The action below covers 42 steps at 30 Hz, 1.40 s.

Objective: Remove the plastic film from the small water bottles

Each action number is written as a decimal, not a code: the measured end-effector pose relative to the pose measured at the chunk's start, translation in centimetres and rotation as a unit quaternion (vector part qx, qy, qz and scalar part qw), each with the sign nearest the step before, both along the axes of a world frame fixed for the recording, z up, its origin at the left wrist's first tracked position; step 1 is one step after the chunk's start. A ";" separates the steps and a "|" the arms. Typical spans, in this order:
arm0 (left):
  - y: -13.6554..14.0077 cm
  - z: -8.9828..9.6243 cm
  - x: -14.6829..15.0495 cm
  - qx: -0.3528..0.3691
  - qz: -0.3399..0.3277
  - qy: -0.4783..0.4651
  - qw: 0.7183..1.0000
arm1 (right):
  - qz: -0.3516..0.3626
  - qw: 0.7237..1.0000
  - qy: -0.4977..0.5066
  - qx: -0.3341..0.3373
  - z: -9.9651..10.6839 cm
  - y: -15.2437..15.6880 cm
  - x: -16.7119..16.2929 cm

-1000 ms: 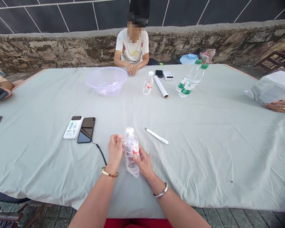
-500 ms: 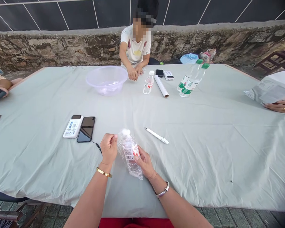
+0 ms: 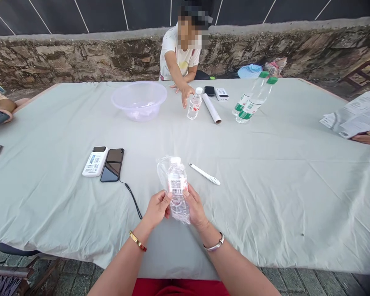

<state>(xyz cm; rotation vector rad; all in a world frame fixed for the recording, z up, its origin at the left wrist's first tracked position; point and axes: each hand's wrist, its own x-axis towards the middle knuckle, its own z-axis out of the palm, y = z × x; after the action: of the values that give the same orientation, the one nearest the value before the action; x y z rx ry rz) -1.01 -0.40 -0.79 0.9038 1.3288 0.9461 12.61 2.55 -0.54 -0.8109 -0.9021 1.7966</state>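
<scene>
A small clear water bottle (image 3: 178,187) with a white cap and a barcode label stands slightly tilted between my hands, above the near part of the table. Thin clear plastic film (image 3: 163,169) is wrapped around it and sticks out loosely at its upper left. My left hand (image 3: 158,206) is closed on the bottle's left side, thumb on the film near the label. From the right, my right hand (image 3: 196,205) grips the bottle, thumb across the label's lower edge. A white pen-like cutter (image 3: 204,174) lies just beyond, to the right.
On the cloth-covered table (image 3: 265,197) lie a white power bank (image 3: 95,162) and a black phone (image 3: 112,165). Farther back are a purple basin (image 3: 138,100), another small bottle (image 3: 195,105), a film roll (image 3: 211,109) and two green-capped bottles (image 3: 249,102). A person (image 3: 180,61) sits opposite.
My left hand has moved from the loose film at the bottle's top down to its side. The bottle has turned, its barcode now facing me. The person opposite has reached toward the other small bottle.
</scene>
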 end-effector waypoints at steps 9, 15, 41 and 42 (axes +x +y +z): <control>0.9 -0.5 -1.6 -0.006 0.101 -0.073 0.992 | -0.075 0.996 -0.030 0.024 0.5 0.1 -0.4; -0.7 -0.4 -1.1 -0.133 -0.013 -0.121 0.984 | -0.090 0.992 -0.057 0.061 0.8 0.3 -0.4; 1.8 -1.0 0.6 0.090 0.251 0.180 0.947 | 0.001 0.976 -0.218 0.004 0.3 1.0 -1.8; 1.7 -1.3 0.7 0.089 0.253 0.172 0.948 | 0.002 0.962 -0.270 0.027 0.3 1.0 -1.7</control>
<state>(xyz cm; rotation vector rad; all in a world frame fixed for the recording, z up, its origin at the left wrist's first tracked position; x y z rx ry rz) -0.33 1.35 -2.10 0.9091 1.8502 1.3631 10.90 3.60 -0.23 -1.2971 -1.2926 1.5647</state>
